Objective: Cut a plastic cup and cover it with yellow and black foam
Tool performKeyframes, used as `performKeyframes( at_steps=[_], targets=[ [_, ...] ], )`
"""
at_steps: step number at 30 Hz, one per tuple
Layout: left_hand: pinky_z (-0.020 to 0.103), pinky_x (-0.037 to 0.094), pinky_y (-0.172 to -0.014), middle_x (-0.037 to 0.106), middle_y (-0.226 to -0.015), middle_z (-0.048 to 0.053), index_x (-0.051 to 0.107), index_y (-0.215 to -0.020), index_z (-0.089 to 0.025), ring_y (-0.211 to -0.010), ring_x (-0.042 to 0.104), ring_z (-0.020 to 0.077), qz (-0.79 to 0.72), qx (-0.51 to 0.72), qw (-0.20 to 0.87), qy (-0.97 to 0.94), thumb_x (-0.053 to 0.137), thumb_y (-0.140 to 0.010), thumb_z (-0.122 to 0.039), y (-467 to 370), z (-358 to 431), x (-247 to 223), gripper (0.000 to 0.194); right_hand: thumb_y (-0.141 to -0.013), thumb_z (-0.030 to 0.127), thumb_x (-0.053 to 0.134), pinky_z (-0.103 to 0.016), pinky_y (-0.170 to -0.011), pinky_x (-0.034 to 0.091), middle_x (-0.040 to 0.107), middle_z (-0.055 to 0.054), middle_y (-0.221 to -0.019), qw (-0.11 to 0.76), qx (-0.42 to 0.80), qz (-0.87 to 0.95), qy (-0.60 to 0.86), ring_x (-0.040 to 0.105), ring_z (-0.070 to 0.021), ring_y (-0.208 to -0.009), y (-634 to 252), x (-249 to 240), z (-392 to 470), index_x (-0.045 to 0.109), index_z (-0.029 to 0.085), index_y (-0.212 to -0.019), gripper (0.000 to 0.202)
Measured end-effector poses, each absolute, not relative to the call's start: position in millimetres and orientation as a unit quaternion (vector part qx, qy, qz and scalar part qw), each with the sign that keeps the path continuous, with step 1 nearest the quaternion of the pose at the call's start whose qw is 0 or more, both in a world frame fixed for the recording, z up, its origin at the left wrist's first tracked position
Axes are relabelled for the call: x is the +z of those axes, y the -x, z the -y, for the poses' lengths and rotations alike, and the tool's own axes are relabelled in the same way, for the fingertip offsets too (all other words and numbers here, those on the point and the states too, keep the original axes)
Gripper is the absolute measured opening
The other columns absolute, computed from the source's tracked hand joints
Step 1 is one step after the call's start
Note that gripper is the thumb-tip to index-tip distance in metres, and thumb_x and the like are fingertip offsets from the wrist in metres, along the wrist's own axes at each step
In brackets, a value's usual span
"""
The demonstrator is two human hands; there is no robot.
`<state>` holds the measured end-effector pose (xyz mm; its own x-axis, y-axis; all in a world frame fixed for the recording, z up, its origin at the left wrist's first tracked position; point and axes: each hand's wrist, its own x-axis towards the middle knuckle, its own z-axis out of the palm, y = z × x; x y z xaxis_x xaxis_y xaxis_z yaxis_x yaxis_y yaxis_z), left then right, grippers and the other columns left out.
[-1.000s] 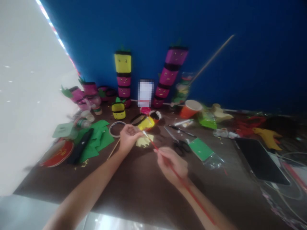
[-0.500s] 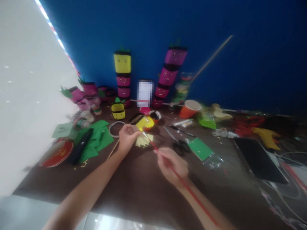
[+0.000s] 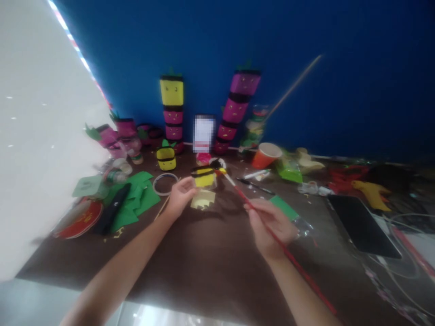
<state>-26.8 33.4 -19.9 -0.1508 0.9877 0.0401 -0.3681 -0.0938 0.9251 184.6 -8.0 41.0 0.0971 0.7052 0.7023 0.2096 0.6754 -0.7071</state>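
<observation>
My right hand [image 3: 272, 226] grips a long red-handled paintbrush [image 3: 239, 190], its tip yellow with paint. That tip is at the near side of a small pot [image 3: 219, 164] with dark stuff inside and a white rim; whether they touch I cannot tell. In the fingers of my left hand [image 3: 182, 197] is a small yellow plastic cup [image 3: 204, 180] with a black band and a clear edge. Below the cup lies a pale yellow paper piece [image 3: 203, 199] with a jagged edge. A finished-looking yellow pot [image 3: 166, 159] with a face stands behind, to the left.
Stacked faced pots [image 3: 173, 117] and a leaning magenta stack [image 3: 237, 108] flank a propped phone [image 3: 203, 133]. A tape roll [image 3: 154, 184] and green sheets [image 3: 142, 197] lie left. Rightward are an orange cup [image 3: 266, 155], a pen [image 3: 256, 185] and a black tablet [image 3: 363, 226].
My right hand has moved right and the brush tip has left the cup for the area beside the dark pot. My left hand stays nearly in place with the cup.
</observation>
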Motion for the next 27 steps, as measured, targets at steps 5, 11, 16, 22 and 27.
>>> performKeyframes(
  at_steps=[5,11,16,22,27],
  targets=[
    [0.036,0.050,-0.084,0.070,-0.087,0.007,0.067,-0.094,-0.015,-0.087,0.066,0.0230,-0.394,0.635,0.538,-0.389,0.078,-0.058,-0.040,28.1,-34.1,-19.5,0.045,-0.074,0.008,0.060,-0.028,-0.062,0.054,0.065,-0.003,-0.073,0.635,0.184,0.671,0.335,0.063,-0.0154,-0.070,-184.0,43.6,9.8,0.065,0.020,-0.079,0.014],
    [0.036,0.049,-0.086,0.070,-0.096,0.008,0.067,-0.097,-0.016,-0.091,0.065,0.0228,-0.411,0.638,0.524,-0.388,0.078,-0.059,-0.037,28.0,-35.8,-23.8,0.045,-0.073,0.004,0.060,-0.025,-0.060,0.053,0.065,-0.002,-0.073,0.631,0.197,0.670,0.339,0.063,-0.0140,-0.069,-182.5,38.5,10.4,0.065,0.020,-0.079,0.019],
    [0.039,0.048,-0.089,0.069,-0.102,0.010,0.066,-0.099,-0.015,-0.094,0.065,0.0240,-0.421,0.630,0.522,-0.393,0.078,-0.058,-0.035,28.2,-36.3,-26.1,0.047,-0.074,0.004,0.059,-0.025,-0.060,0.054,0.065,-0.003,-0.073,0.628,0.206,0.669,0.341,0.063,-0.0137,-0.068,-180.4,38.6,10.4,0.065,0.020,-0.079,0.018],
    [0.042,0.046,-0.092,0.069,-0.106,0.010,0.066,-0.099,-0.015,-0.098,0.065,0.0246,-0.418,0.622,0.515,-0.415,0.076,-0.060,-0.030,28.7,-35.4,-27.4,0.044,-0.074,0.007,0.060,-0.027,-0.059,0.054,0.066,-0.003,-0.072,0.625,0.196,0.669,0.352,0.063,-0.0147,-0.068,-178.7,38.6,12.3,0.065,0.019,-0.079,0.014],
    [0.041,0.047,-0.091,0.069,-0.104,0.010,0.065,-0.096,-0.016,-0.097,0.065,0.0243,-0.420,0.629,0.515,-0.404,0.078,-0.058,-0.032,27.8,-34.6,-24.8,0.043,-0.075,0.007,0.059,-0.029,-0.059,0.055,0.065,-0.003,-0.072,0.625,0.188,0.672,0.351,0.063,-0.0155,-0.068,-179.4,40.0,13.5,0.065,0.020,-0.079,0.015]
  ],
)
